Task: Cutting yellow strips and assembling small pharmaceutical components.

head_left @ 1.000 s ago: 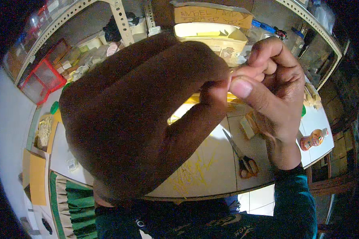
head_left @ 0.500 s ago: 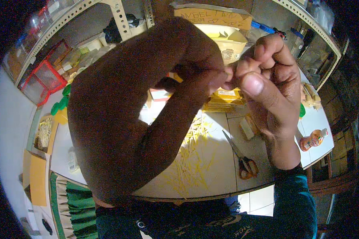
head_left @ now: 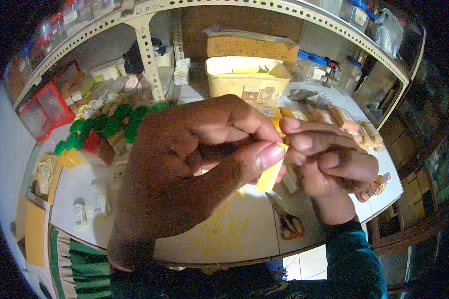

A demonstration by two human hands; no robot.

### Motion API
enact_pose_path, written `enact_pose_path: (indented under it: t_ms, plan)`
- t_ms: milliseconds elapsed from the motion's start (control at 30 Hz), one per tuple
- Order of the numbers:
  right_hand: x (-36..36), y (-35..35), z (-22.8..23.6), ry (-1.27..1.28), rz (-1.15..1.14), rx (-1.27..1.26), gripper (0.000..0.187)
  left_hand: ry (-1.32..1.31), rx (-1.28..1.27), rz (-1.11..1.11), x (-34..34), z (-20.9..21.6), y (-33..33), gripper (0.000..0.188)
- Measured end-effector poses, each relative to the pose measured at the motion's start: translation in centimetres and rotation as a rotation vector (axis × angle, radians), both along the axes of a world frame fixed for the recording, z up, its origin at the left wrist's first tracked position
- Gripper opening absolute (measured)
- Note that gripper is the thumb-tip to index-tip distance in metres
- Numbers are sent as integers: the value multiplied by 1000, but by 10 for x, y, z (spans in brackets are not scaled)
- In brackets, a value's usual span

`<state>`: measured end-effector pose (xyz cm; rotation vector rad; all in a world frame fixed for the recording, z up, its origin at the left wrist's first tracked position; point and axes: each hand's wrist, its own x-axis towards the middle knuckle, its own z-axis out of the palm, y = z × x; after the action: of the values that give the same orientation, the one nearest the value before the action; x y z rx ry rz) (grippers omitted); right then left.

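My left hand (head_left: 199, 154) pinches a small folded yellow paper piece (head_left: 270, 179) between thumb and forefinger, raised above the table. Close against the paper's upper end is my right hand (head_left: 336, 162), its fingers curled and slightly blurred; whether they grip the paper is hidden. Thin yellow paper strips (head_left: 218, 230) lie scattered on the table (head_left: 257, 244) beneath my hands. To their right rest scissors (head_left: 291, 226) with brown-orange handles, blades pointing away from me.
A cream tub (head_left: 224, 85) holding yellow paper stands at the back. Green lids (head_left: 102, 122) and white bottles (head_left: 99, 199) are on the left; an orange bottle (head_left: 374, 188) lies at the right. A perforated metal shelf post (head_left: 149, 60) rises behind.
Both hands have come lower in view, uncovering the tub and green lids. The yellow paper now shows at my left thumb. My right hand has turned, its thumb no longer foremost.
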<state>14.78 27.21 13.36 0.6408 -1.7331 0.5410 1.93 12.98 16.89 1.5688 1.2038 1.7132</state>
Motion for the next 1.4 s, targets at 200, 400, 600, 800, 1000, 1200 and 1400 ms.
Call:
enact_pose_path:
  t_ms: [200,400,600,800,1000,1200,1400]
  plan:
    - [8,3,9,24,-182,237,17,-129,-64,-68,5,0,-5,12]
    - [12,-1,11,-1,-193,236,16,-192,-62,-84,8,1,-7,13]
    - [4,-2,9,-61,6,-15,28,-87,-105,-33,2,0,-5,15]
    - [-4,-12,7,-182,56,-384,38,115,-41,135,2,1,-2,15]
    - [-2,-18,14,-234,36,-538,32,423,132,325,4,1,-5,14]
    - [-6,-19,12,-323,153,-615,35,379,4,414,-3,-14,-11,19]
    - [-9,-25,4,-674,88,-377,28,397,-99,595,-4,-46,-38,27]
